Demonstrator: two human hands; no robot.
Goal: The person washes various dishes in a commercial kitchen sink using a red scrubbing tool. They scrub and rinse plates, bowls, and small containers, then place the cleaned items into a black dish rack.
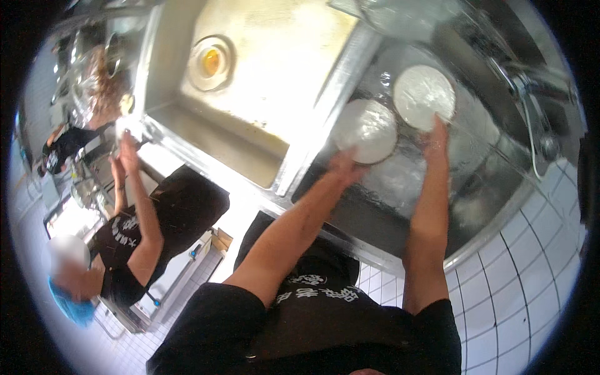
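Two round whitish dishes are low in the right basin of a stainless steel sink, which holds water. My left hand (346, 166) grips the near rim of the left dish (367, 131). At the near edge of the right dish (424, 97), my right hand (436, 136) has its fingers on the rim. The dishes lie side by side, the right one a little farther away. Below them, more pale round shapes show blurred through the water; what they are I cannot tell.
A metal divider (323, 108) parts the right basin from the left basin (215, 140), which has a round drain (211, 63) with something orange in it. A faucet (520, 86) stands at the right. Co-workers (126, 239) are at the left, beside the counter.
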